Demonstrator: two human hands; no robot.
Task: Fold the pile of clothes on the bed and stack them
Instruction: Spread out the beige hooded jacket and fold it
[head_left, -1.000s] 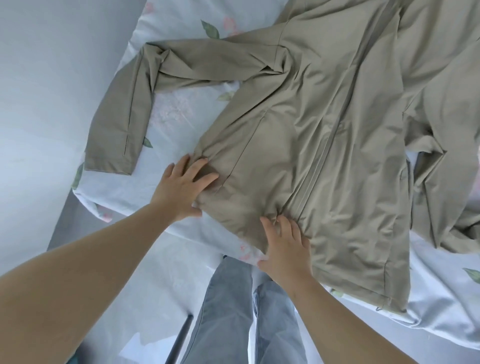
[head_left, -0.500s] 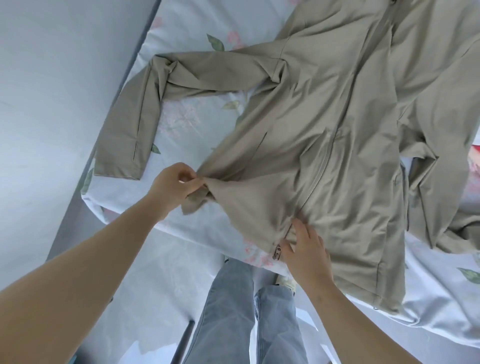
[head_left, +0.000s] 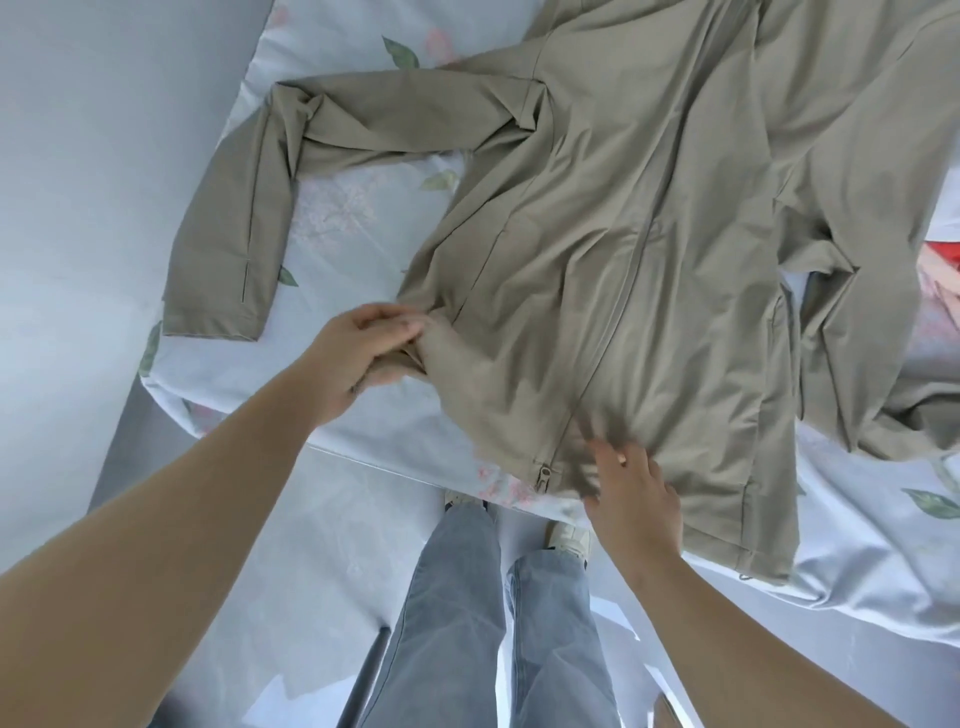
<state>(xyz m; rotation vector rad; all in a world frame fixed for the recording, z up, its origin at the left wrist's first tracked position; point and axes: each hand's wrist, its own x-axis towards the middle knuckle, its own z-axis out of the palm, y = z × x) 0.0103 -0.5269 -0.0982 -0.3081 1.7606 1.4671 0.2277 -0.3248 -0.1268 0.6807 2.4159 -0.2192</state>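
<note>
A khaki zip jacket (head_left: 613, 270) lies spread front-up across the bed, its zipper running down to the near hem. One sleeve (head_left: 244, 228) stretches left and bends down toward the bed's corner. My left hand (head_left: 358, 353) grips the jacket's lower left hem corner, bunching the cloth in curled fingers. My right hand (head_left: 631, 493) presses with straight fingers on the hem just right of the zipper pull. The jacket's right side is rumpled and runs out of view.
The bed (head_left: 363, 218) has a pale floral sheet, and its near corner is at the left. A red garment (head_left: 943, 249) peeks out at the right edge. A grey wall lies to the left. My jeans-clad legs (head_left: 483, 623) stand against the bed's front edge.
My left hand went from lying flat on the hem to gripping its corner and pulling it left. My right hand slid right along the hem, past the zipper.
</note>
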